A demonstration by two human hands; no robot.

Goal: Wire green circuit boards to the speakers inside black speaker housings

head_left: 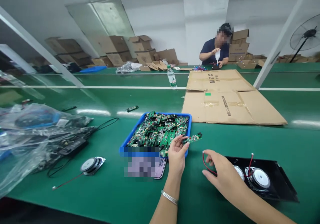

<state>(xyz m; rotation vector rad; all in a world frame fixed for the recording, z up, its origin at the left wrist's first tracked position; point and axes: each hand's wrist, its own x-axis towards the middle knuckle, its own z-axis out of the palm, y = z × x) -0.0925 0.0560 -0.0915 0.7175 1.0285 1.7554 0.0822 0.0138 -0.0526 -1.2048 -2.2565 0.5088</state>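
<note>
My left hand is closed on one end of a small green circuit board, held over the right rim of a blue tray heaped with similar boards. To its right, my right hand has thumb and index finger apart around a red wire with a white plug at its tip. I see no firm grip on that wire. Beyond this hand lies a black panel carrying two round speakers; one speaker shows fully, with its own red wire raised. My hand partly covers the other speaker.
A loose speaker lies left, near plastic-wrapped black parts. A phone sits against the tray's front. Flattened cardboard and a water bottle stand beyond. Across the bench, another person holds a white bottle.
</note>
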